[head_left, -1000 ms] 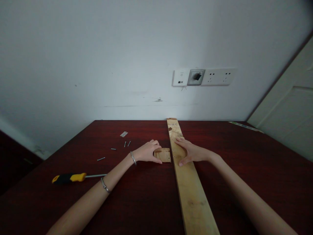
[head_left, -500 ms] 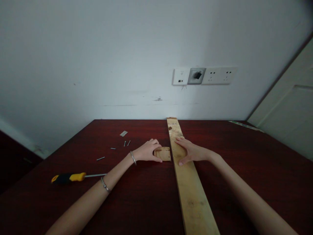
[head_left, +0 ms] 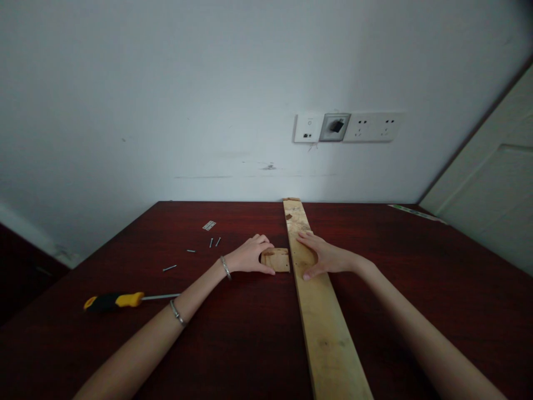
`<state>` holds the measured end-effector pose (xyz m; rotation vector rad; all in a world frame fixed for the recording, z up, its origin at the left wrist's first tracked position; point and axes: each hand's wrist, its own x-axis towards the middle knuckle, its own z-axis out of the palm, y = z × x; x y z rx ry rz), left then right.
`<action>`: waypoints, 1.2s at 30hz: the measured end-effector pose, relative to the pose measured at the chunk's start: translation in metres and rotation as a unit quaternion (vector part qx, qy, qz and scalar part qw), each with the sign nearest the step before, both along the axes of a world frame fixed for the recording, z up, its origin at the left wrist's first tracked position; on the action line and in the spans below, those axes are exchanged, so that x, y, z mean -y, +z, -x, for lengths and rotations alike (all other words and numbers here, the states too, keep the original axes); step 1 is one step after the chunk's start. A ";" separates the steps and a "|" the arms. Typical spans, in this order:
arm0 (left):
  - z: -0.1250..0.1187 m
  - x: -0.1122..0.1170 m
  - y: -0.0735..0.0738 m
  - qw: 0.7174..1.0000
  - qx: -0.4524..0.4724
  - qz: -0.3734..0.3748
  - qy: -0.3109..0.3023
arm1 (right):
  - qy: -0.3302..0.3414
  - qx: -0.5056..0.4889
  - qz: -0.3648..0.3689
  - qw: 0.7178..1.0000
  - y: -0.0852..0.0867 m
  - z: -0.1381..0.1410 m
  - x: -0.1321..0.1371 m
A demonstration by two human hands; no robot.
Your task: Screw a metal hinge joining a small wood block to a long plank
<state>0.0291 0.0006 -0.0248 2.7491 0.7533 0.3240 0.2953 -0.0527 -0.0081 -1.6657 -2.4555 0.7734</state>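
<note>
A short wooden block (head_left: 278,261) lies on the dark red tabletop, held at its left end between the thumb and fingers of my left hand (head_left: 250,255). Its right end comes close to the left edge of a long wooden plank (head_left: 328,339); a thin dark gap shows between them. My right hand (head_left: 322,255) rests on top of the plank, thumb and fingers spread apart. Left of my left hand lie several screws (head_left: 211,243) and a small perforated metal plate (head_left: 209,225). A yellow and black screwdriver (head_left: 114,301) points toward my left forearm, which covers its tip.
The plank runs from the near edge of view to the white wall (head_left: 233,111). Wall sockets (head_left: 370,128) sit above the table (head_left: 416,289). At the far right corner lies a flat strip (head_left: 416,213), beside a white door (head_left: 499,183).
The view has shifted very slightly. Both hands, the block and the plank keep the same places relative to each other.
</note>
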 end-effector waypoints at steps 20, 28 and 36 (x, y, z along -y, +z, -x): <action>-0.014 -0.001 -0.001 1.000 -0.003 0.020 0.023 | -0.002 -0.015 -0.002 1.000 0.002 -0.014 -0.001; -0.023 -0.002 -0.001 0.999 0.000 0.022 0.026 | 0.002 -0.010 0.003 1.000 0.006 -0.024 -0.001; -0.024 -0.002 -0.001 0.999 0.008 0.027 0.026 | 0.000 -0.012 -0.001 1.000 0.005 -0.025 -0.001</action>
